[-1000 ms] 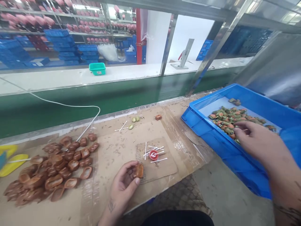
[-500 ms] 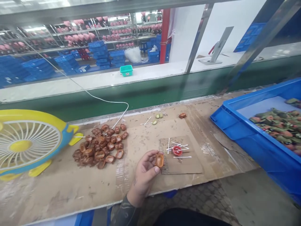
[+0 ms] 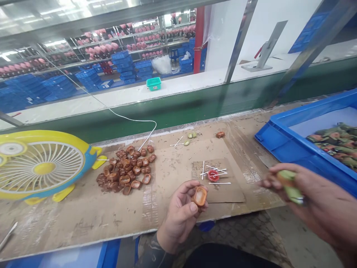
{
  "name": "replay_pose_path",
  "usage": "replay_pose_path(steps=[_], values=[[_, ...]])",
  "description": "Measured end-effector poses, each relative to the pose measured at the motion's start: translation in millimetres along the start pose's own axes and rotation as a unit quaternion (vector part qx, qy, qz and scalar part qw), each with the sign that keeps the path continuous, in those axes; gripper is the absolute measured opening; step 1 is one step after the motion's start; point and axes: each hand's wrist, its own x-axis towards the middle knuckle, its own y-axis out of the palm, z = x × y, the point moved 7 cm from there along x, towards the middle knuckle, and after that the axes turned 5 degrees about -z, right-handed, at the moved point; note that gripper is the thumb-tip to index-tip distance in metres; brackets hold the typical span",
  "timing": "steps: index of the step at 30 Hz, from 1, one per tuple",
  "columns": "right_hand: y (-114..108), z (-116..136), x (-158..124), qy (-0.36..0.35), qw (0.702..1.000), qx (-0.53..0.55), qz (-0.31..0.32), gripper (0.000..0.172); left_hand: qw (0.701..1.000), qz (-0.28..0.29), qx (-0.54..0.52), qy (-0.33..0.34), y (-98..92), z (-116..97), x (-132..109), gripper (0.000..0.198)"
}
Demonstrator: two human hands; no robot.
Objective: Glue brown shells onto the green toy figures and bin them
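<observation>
My left hand [image 3: 182,212] grips a small brown hollow piece [image 3: 200,196], its pale-bottomed opening facing up toward me, over the front edge of the bench. On the right, my right hand [image 3: 312,204], blurred by motion, is closed on a small green and orange figure [image 3: 290,186]. Just beyond my left hand lies a cardboard square [image 3: 228,195] bearing a small red dish [image 3: 213,175] and several cotton swabs [image 3: 219,183]. A heap of similar brown hollow pieces [image 3: 125,169] sits to the left.
A yellow and blue fan [image 3: 44,167] stands at the left. At the right, a blue tray [image 3: 267,137] holds several green and orange figures [image 3: 334,137]. Near the back lie small green pieces [image 3: 186,142] and one brown piece [image 3: 220,134]. A white cable [image 3: 119,116] crosses behind.
My right hand has come into view at the right with the green and orange figure. My left hand keeps the brown piece, now tilted more open toward me. The view has shifted slightly.
</observation>
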Motion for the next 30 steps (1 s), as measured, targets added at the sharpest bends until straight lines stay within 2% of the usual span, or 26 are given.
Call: replay_pose_path(steps=[2,4,6,7,9,11,13,16,20,24,30], values=[[51,-4,-20,0.078,0.979,0.13,0.134,0.037,1.0,0.006,0.016,0.008,4.5,3,-1,0.05],[84,-6,-38,0.133,0.949,0.169,0.233,0.044,0.999,0.018,0.028,0.024,7.7,5,-1,0.049],[95,-4,-47,0.134,0.945,0.116,0.275,0.046,0.998,0.033,0.035,0.046,9.9,5,-1,0.048],[96,-1,-49,0.111,0.951,0.066,0.282,0.045,0.997,0.037,0.038,0.054,10.5,5,0,0.048],[94,13,-48,0.024,0.962,-0.043,0.27,0.041,0.996,0.04,0.046,0.06,11.4,5,0,0.047],[95,32,-47,-0.093,0.957,-0.134,0.24,0.037,0.996,0.039,0.055,0.059,12.5,5,0,0.048],[100,50,-49,-0.207,0.938,-0.196,0.197,0.034,0.995,0.039,0.067,0.067,14.0,3,-1,0.048],[109,62,-55,-0.312,0.903,-0.25,0.157,0.035,0.991,0.031,0.094,0.088,13.8,1,-2,0.048],[117,62,-59,-0.355,0.881,-0.271,0.155,0.033,0.982,0.012,0.142,0.126,10.7,-1,-5,0.048],[122,61,-59,-0.365,0.871,-0.276,0.177,0.036,0.974,0.012,0.165,0.152,9.9,-2,-7,0.049],[126,63,-64,-0.394,0.841,-0.303,0.215,0.035,0.965,0.007,0.194,0.176,5.5,-8,-9,0.053]])
